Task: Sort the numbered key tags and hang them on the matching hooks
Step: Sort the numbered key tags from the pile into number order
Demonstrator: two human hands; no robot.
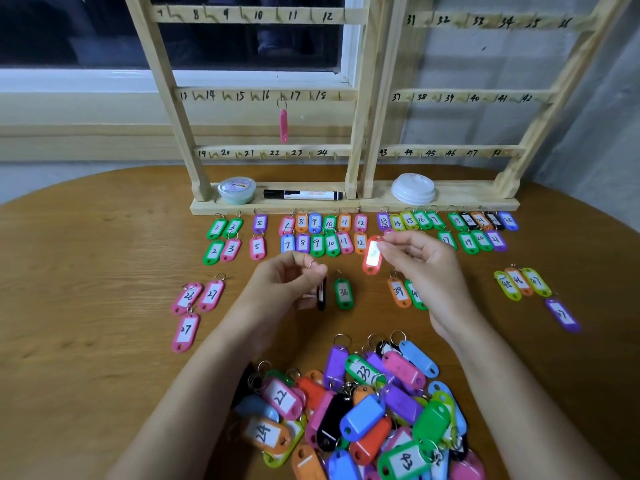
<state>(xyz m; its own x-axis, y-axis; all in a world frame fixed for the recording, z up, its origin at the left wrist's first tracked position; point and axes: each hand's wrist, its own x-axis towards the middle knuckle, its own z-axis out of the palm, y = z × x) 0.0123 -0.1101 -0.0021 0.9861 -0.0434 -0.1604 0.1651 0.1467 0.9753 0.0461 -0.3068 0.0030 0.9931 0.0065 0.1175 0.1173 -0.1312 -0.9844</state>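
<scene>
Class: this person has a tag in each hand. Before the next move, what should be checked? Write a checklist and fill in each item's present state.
1. Right hand has a firm hold on the red tag: ok, pinched at its ring end.
2. Red tag's number is read: cannot tell, its label glares white.
3. Left hand holds the black tag: ok, held by its ring.
4. Black tag's number is read: cannot tell, it hangs edge-on.
5. Hooks on the rack are free: ok, only one pink tag hangs there, near 17.
6. Pile is sorted: not ok, many tags lie heaped.
</scene>
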